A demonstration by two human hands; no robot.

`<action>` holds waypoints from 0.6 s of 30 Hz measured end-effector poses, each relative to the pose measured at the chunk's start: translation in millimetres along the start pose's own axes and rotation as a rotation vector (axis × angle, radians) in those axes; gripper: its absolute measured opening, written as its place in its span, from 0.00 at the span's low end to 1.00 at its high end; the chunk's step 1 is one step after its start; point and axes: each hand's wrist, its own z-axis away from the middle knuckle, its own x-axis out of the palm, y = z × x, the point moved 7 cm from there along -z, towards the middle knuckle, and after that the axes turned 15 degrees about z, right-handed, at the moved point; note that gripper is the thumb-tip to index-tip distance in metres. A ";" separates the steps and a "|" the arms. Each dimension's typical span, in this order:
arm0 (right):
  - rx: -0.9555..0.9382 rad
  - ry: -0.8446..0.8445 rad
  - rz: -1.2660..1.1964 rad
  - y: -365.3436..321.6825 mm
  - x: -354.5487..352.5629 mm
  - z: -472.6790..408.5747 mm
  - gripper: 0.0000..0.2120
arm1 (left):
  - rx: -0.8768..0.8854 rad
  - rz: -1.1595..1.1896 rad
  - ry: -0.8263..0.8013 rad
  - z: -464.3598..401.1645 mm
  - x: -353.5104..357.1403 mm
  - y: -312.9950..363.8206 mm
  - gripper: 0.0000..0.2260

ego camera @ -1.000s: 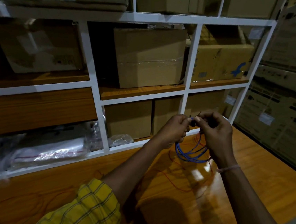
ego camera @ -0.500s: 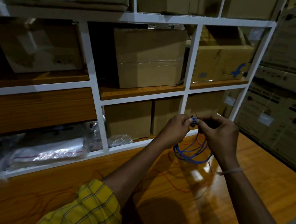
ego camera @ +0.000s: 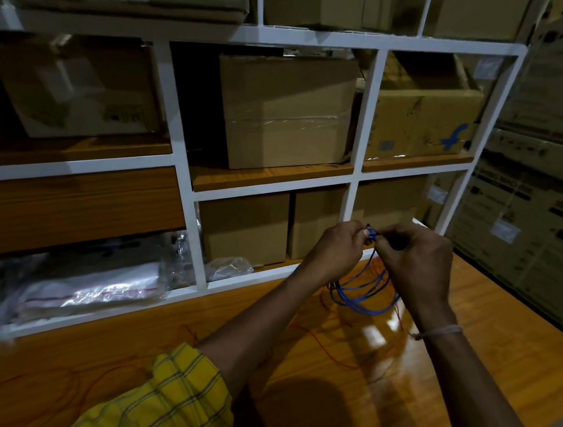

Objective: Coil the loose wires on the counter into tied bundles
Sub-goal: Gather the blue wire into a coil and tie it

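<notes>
blue wire coil (ego camera: pixel 363 295) hanging below left hand (ego camera: pixel 337 252) and right hand (ego camera: pixel 415 262) pinch

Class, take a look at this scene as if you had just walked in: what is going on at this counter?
A person in a yellow checked sleeve is bundling wire. Both hands pinch the top of a blue wire coil, the left hand and right hand meeting at a small wrap of wire, apparently tying it off. The loops hang above the wooden counter. Thin red wires lie loose on the counter, not yet coiled.
</notes>
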 end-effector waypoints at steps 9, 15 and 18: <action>0.014 -0.012 -0.008 -2.1 -1.1 0.0 0.04 | 0.016 -0.035 -0.013 1.0 1.5 1.7 0.12; 0.008 -0.011 0.001 -2.0 -0.6 1.7 0.04 | -0.001 -0.045 -0.002 2.5 -0.6 -3.0 0.13; -0.003 -0.005 -0.005 -4.3 -0.9 3.5 0.03 | -0.007 -0.045 0.003 2.3 -0.2 -3.9 0.13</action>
